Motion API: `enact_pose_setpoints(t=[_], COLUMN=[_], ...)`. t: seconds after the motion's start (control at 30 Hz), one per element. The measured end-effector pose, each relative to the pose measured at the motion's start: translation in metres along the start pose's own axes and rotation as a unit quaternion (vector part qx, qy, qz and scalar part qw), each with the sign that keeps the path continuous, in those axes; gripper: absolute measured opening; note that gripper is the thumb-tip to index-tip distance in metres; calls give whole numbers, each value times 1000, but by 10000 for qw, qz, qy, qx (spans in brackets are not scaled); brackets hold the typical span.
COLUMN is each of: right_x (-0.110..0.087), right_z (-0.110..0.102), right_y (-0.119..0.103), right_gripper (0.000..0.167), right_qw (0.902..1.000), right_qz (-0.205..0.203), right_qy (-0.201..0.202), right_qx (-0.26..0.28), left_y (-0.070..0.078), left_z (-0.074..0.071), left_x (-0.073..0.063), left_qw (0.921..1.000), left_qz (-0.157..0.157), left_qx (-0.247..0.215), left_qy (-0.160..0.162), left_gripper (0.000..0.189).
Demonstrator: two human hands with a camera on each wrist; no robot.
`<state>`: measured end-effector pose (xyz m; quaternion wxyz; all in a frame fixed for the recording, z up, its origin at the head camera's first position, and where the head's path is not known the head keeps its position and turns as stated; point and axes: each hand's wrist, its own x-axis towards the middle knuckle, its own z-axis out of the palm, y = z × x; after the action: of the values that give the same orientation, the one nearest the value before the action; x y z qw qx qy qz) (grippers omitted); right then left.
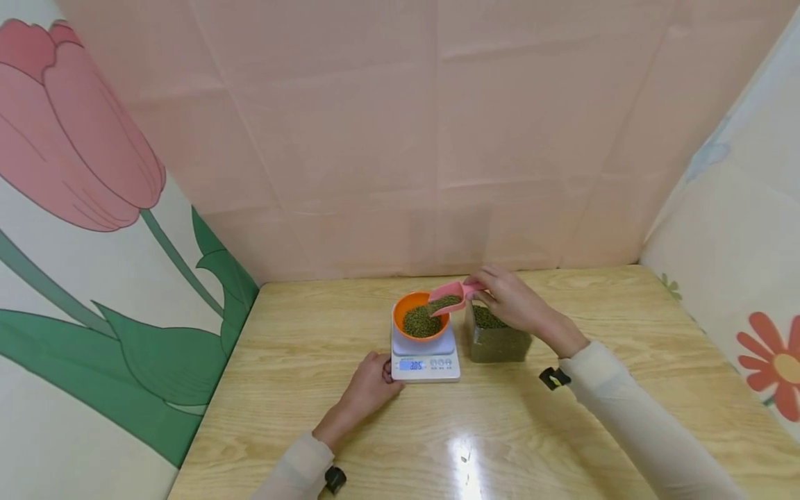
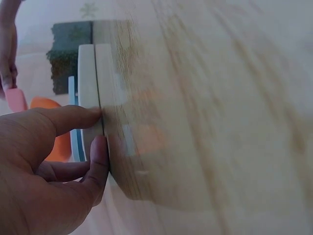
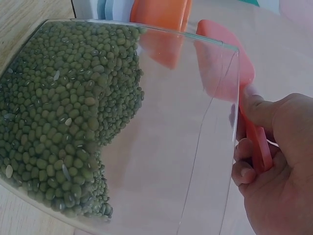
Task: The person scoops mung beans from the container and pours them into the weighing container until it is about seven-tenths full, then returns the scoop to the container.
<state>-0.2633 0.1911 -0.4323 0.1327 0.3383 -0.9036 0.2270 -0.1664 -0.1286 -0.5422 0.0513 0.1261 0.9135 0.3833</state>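
- R hand grips pink scoop w/ mung beans, over orange bowl, ctr of frame.
- L hand holds lower-left corner of kitchen scale; bowl's on top.
- Clear bean box just right, on table.

The right hand grips a pink scoop. Beside the hand stands a clear box of green beans, an orange bowl farther off.
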Motion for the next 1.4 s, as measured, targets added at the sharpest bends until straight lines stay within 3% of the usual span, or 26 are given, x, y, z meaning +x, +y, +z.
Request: enact_pose_setpoints(t=[0.6, 1.4], right_x=[3, 3], right_z=[-4, -4], right_y=[-7, -9], right_gripper=[21, 19], right_qw=[9996, 9998], right_qz=[129, -5], right_qy=[-235, -180], right_qx=[-35, -114], left_y=[-1, -2], left_z=[0, 1], left_x=[2, 1], left_qw=[10000, 10000], left_qz=[62, 47], left_qx=[-37, -39], left_qy=[1, 36], left_gripper=[30, 29])
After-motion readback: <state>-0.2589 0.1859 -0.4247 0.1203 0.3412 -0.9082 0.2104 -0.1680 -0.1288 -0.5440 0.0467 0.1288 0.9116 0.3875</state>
